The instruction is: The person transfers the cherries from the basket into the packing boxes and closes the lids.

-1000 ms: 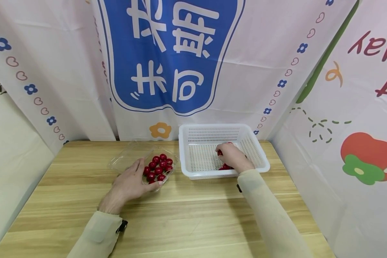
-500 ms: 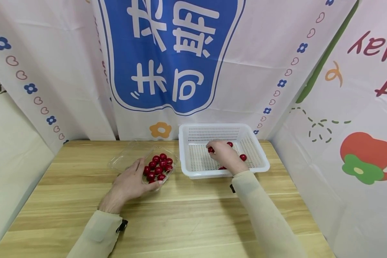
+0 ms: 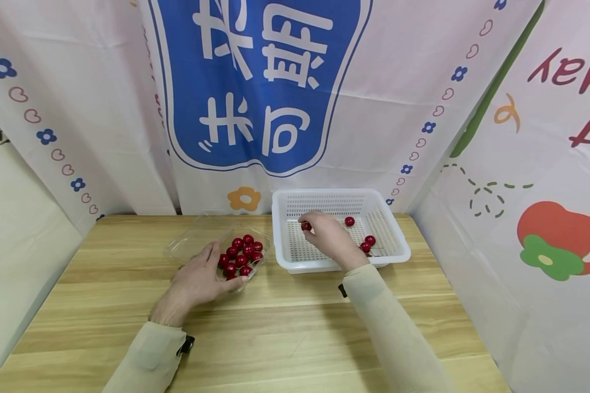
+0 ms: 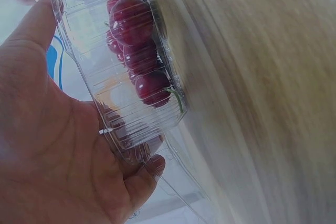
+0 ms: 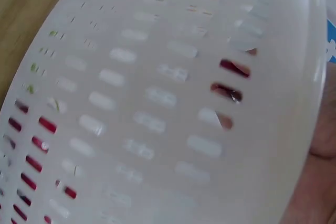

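My left hand [image 3: 196, 281] grips a clear plastic box [image 4: 107, 90], thumb along its near side and fingers round its left end. Several dark red cherries [image 3: 241, 260] lie inside it, and a green stem shows in the left wrist view. In the white slotted basket [image 3: 400, 240], my right hand [image 3: 330, 239] pinches one cherry [image 3: 305, 225] by its fingertips. Other loose cherries [image 3: 370, 240] rest on the basket floor, to the right of that hand. The basket wall [image 5: 157, 145] hides most of the right hand in the right wrist view.
The box's clear hinged lid [image 3: 189, 240] lies folded back to the left. Box and basket stand side by side near the back edge of the wooden table [image 3: 285, 333]. Printed cloth [image 3: 246, 136] hangs behind them, with another sheet on the right.
The right hand has moved left inside the basket with a cherry in its fingertips, uncovering the cherries on the right. The left hand and the plastic box have stayed in place.
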`<move>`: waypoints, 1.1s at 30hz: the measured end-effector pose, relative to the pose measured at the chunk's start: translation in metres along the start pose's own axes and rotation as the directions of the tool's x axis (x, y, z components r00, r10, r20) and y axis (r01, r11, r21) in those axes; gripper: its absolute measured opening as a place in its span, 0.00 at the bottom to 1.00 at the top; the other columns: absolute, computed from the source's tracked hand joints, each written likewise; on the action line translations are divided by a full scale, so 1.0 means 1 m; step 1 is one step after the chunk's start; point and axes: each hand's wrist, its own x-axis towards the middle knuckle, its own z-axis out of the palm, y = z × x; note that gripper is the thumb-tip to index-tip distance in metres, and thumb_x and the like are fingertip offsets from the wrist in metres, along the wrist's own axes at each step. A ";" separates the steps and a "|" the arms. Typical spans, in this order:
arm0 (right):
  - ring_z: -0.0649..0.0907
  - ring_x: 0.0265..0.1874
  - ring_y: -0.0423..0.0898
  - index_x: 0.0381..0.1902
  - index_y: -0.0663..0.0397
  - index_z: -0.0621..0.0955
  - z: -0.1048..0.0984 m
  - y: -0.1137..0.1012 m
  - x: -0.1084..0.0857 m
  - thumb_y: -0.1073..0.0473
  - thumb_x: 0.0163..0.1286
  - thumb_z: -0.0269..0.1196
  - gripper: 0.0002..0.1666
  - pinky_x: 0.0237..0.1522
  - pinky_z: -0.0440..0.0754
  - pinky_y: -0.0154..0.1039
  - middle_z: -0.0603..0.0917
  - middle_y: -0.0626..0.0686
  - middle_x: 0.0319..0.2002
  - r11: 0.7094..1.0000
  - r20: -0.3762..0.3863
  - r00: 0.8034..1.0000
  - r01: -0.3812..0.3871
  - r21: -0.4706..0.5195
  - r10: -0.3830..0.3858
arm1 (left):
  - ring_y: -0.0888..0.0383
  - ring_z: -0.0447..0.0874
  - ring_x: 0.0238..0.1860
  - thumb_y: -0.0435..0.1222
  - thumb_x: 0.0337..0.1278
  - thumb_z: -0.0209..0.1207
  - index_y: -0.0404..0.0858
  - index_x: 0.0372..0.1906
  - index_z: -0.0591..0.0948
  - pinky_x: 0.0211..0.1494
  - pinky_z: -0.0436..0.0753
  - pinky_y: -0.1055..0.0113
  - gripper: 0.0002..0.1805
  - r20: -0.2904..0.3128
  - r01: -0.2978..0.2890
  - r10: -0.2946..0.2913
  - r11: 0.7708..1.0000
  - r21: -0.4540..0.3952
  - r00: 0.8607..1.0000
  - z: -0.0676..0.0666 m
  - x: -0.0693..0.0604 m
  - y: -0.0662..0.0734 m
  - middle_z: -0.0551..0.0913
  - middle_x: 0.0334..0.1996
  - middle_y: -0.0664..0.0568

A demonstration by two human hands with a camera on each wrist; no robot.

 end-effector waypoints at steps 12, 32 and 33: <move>0.93 0.66 0.55 0.70 0.61 0.88 0.003 -0.027 0.004 0.67 0.84 0.72 0.21 0.73 0.93 0.50 0.93 0.58 0.66 0.995 -0.074 0.996 0.062 0.084 -0.056 | 0.16 0.62 0.90 0.81 0.69 0.64 0.23 0.95 0.50 0.88 0.73 0.22 0.78 0.003 0.007 -0.007 1.000 0.001 1.000 0.000 -0.001 0.000 0.53 0.94 0.21; 0.91 0.71 0.57 0.70 0.59 0.88 0.016 -0.072 0.011 0.67 0.84 0.73 0.21 0.78 0.90 0.51 0.93 0.59 0.69 0.975 -0.034 0.984 0.177 0.133 -0.174 | 0.16 0.64 0.89 0.81 0.68 0.64 0.22 0.94 0.51 0.86 0.75 0.22 0.79 -0.010 -0.006 0.006 1.000 -0.006 1.000 0.000 -0.001 0.001 0.54 0.93 0.21; 0.91 0.72 0.57 0.70 0.59 0.88 0.016 -0.074 0.011 0.66 0.84 0.73 0.21 0.79 0.89 0.51 0.92 0.59 0.70 0.975 -0.023 0.984 0.178 0.130 -0.176 | 0.16 0.64 0.89 0.81 0.69 0.64 0.22 0.94 0.51 0.86 0.76 0.22 0.79 -0.010 -0.007 0.007 1.000 -0.005 1.000 0.000 -0.001 0.001 0.54 0.94 0.21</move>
